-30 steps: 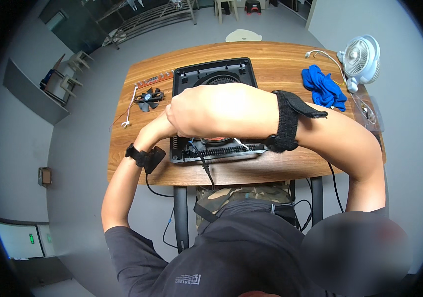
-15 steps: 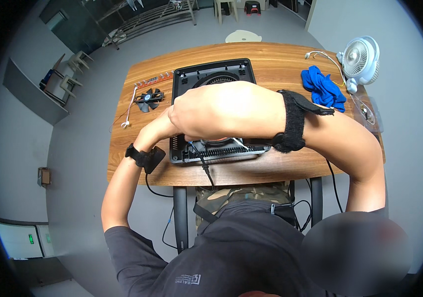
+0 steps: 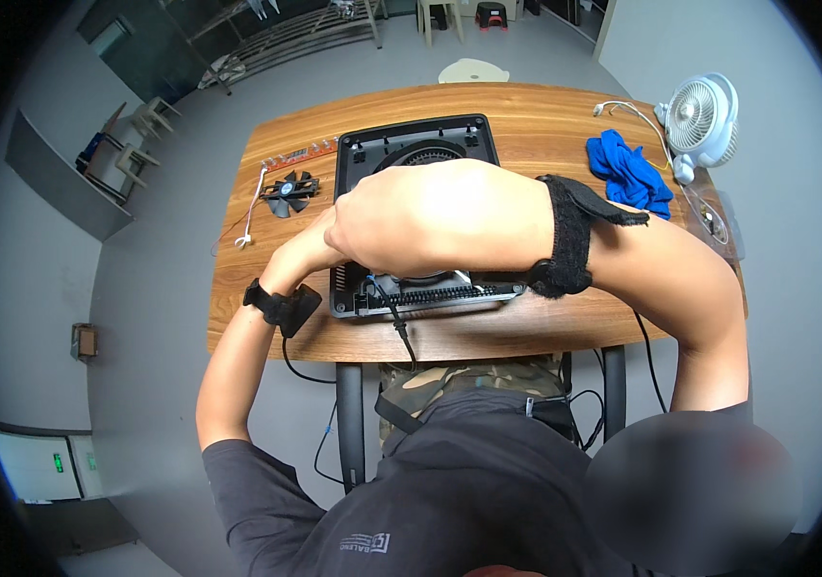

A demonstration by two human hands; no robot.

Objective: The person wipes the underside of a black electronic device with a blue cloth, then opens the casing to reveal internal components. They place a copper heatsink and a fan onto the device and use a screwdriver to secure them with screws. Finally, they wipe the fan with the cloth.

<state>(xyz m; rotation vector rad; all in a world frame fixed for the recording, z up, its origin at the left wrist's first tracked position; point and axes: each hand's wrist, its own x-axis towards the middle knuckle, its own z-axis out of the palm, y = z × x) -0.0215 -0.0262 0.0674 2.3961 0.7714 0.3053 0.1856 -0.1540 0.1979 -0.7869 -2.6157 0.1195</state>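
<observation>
An open black appliance housing [image 3: 358, 159] lies on the table in front of me, with a round vent and ribbed slots showing inside it. My right hand [image 3: 401, 216] reaches across it from the right, back of the hand up and fingers curled down out of sight; what they hold cannot be made out. Close against it is my left hand [image 3: 319, 242], reaching in from the left, its fingers hidden behind the right one. A black power cord [image 3: 398, 325] comes out over the housing's near edge. Black straps circle both wrists.
To the left of the housing lie a small black fan [image 3: 290, 194] and an orange circuit board [image 3: 307, 154] with a white-plugged cable. A blue cloth [image 3: 627, 173] and a white desk fan [image 3: 702, 120] are at the right of the wooden table [image 3: 536, 327].
My right hand has shifted very slightly over the housing. The orange ring edge seen below it before now looks dark, and the white strip beside it shows less.
</observation>
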